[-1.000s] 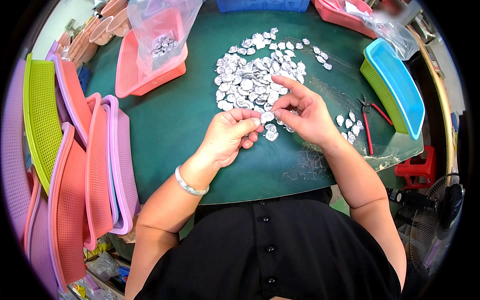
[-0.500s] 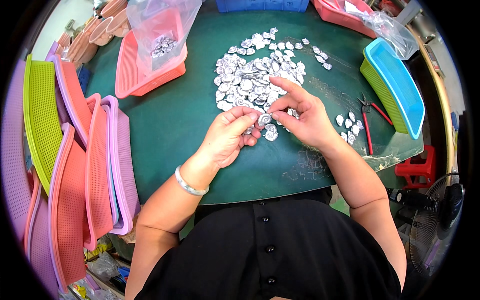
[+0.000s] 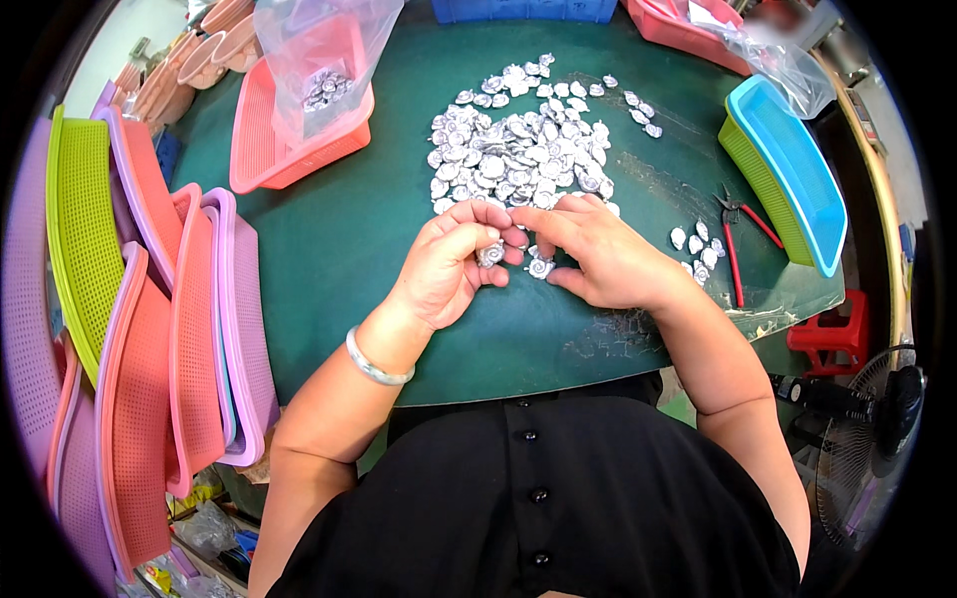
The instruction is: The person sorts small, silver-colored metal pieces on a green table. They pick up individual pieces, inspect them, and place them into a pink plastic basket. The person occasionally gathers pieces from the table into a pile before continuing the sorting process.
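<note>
Most pcs [image 3: 491,166] loose at 12 o'clock, some in bag [image 3: 324,60] at 11; L hand [image 3: 439,264] pinches 1, R hand [image 3: 603,259] unclenched.

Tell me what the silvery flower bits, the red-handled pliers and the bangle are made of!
Silvery flower bits: maybe metal, or plastic with a metallic coat; they have a pale grey shine.
Red-handled pliers: probably metal, dark at the head, with smooth, plastic-looking red sleeves.
Bangle: pale, glossy and faintly mottled, so perhaps polished stone, though glass or plastic could look similar.
</note>
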Available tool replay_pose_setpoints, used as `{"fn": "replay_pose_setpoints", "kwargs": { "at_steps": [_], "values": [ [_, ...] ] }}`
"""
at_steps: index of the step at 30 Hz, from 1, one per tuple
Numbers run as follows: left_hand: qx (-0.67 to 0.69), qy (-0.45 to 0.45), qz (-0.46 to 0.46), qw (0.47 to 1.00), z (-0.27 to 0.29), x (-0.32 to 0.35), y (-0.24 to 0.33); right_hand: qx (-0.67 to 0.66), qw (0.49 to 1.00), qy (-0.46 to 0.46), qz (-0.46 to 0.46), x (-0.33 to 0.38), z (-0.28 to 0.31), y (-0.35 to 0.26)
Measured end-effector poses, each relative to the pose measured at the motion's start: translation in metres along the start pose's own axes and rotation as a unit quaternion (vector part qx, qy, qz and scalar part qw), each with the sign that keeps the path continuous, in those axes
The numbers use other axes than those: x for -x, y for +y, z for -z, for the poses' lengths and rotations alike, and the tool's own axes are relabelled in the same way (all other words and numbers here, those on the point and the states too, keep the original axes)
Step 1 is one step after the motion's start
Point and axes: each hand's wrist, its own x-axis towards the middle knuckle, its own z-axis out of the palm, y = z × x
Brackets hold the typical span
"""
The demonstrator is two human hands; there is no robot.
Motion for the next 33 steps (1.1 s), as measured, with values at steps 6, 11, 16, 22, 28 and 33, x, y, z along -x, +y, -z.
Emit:
{"fn": "replay_pose_setpoints", "kwargs": {
  "at_steps": [6,11,16,22,28,33],
  "values": [
    [-0.116,0.030,0.012,0.993,0.0007,-0.0002,-0.0039,-0.017,1.000,0.016,-0.008,0.0008,-0.0069,0.0041],
    [-0.216,0.045,0.021,0.975,-0.0063,0.0034,-0.0032,-0.107,0.993,0.027,-0.035,0.0023,-0.0052,0.0080],
    [-0.318,0.038,0.044,0.946,-0.0063,0.0029,-0.0031,-0.193,0.978,0.065,-0.039,0.0023,-0.0060,0.0071],
    [-0.255,0.040,0.047,0.965,-0.0059,0.0052,-0.0023,-0.122,0.986,0.113,0.019,0.0004,-0.0060,0.0053],
    [-0.227,0.057,0.026,0.972,-0.0076,0.0048,-0.0032,-0.165,0.979,0.119,-0.015,0.0002,-0.0060,0.0061],
    [-0.221,0.063,-0.011,0.973,-0.0070,0.0039,-0.0050,-0.178,0.974,0.137,-0.041,0.0005,-0.0094,0.0078]
  ]
}}
